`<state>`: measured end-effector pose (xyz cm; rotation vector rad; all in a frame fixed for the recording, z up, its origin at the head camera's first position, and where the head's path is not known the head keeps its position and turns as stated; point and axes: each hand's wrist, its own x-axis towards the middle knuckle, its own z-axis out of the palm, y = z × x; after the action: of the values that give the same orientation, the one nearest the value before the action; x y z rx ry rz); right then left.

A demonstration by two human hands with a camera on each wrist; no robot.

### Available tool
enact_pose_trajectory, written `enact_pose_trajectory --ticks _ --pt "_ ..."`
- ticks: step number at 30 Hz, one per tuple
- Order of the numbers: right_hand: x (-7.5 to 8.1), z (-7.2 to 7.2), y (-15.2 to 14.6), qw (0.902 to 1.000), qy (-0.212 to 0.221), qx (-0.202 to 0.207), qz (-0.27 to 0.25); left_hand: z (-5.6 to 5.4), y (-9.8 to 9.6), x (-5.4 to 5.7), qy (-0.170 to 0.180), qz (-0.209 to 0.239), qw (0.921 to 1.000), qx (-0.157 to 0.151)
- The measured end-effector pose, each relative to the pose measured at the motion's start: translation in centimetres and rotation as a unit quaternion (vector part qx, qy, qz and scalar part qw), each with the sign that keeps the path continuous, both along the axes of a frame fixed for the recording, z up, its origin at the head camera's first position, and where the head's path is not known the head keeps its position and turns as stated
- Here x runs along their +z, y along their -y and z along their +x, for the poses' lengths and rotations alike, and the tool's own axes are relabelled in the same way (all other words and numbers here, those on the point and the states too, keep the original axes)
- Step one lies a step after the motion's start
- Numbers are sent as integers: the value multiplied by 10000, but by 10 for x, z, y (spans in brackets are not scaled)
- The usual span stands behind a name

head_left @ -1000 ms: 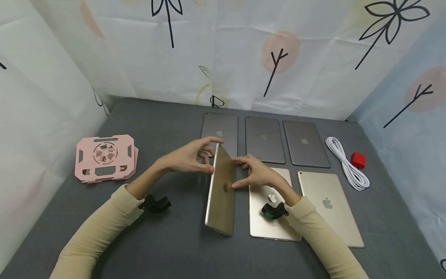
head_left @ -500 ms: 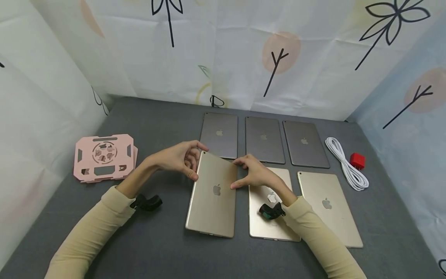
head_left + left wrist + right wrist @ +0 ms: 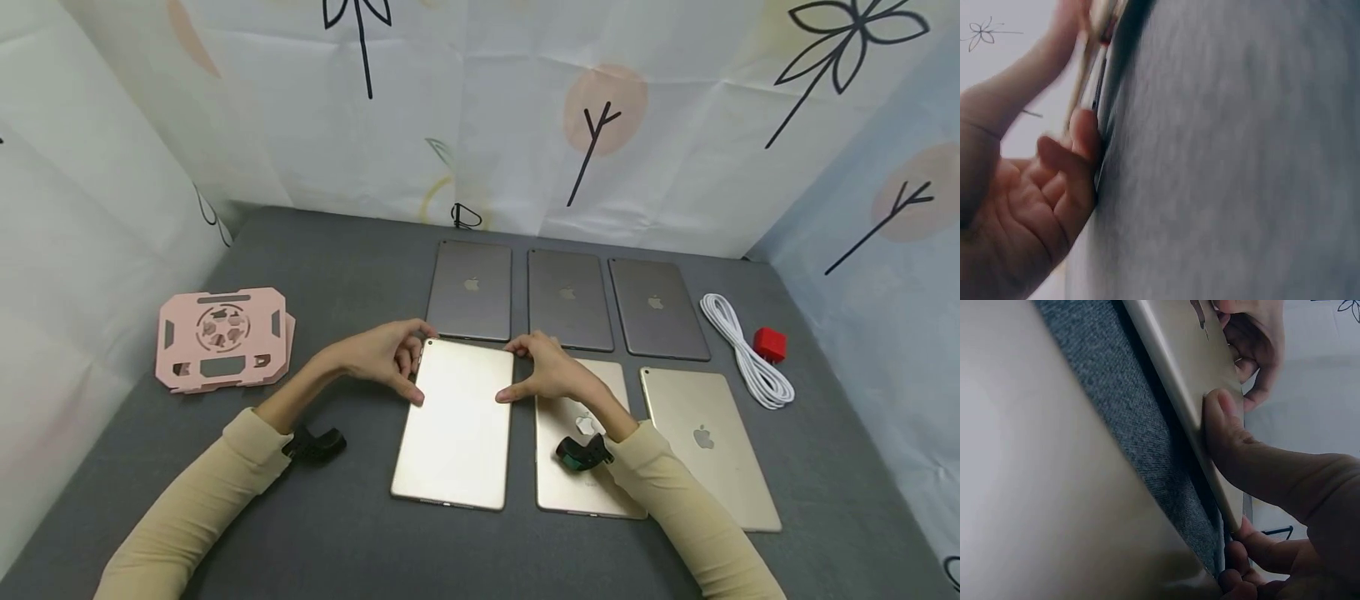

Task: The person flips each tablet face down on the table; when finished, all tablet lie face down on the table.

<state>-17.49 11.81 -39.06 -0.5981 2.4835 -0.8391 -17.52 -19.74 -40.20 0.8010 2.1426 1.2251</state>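
Note:
A gold tablet (image 3: 453,429) lies back side up in the middle, its rear face bright with glare in the head view. My left hand (image 3: 382,358) holds its upper left corner, thumb on the left edge and a finger at the top. At the upper right corner, my right hand (image 3: 551,371) grips it; in the right wrist view the thumb (image 3: 1225,419) presses on the back near the edge. That view shows a narrow gap of shadow under the tablet's side (image 3: 1172,375). In the left wrist view, my left hand's fingers (image 3: 1075,169) are curled close to the cloth.
Two more gold tablets, one under my right wrist (image 3: 558,492) and one farther right (image 3: 705,450), lie face down. Behind stand in a row three grey tablets (image 3: 566,312). A coiled white cable (image 3: 750,358) and red charger (image 3: 770,344) sit right; pink stands (image 3: 225,367) sit left.
The gold tablet has gone from standing on its side to lying nearly flat, back side up. My left hand has come down and to the left with it; the right hand has barely moved.

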Motion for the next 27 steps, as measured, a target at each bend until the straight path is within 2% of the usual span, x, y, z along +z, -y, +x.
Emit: enact_pose_trajectory --ticks 5,15,21,27 --pt "-1 -3 0 10000 -23 1 -62 -1 -6 -2 -542 -366 9978 134" --pt "-3 -2 -2 9999 -64 16 -126 3 -12 4 -1085 -1126 9875 181" --pt "-4 -1 -2 9997 -182 42 -183 4 -13 2 -1171 -1472 9819 222" --pt "-7 0 -4 9995 -238 -30 -223 5 -15 2 -1164 -1508 9813 272"
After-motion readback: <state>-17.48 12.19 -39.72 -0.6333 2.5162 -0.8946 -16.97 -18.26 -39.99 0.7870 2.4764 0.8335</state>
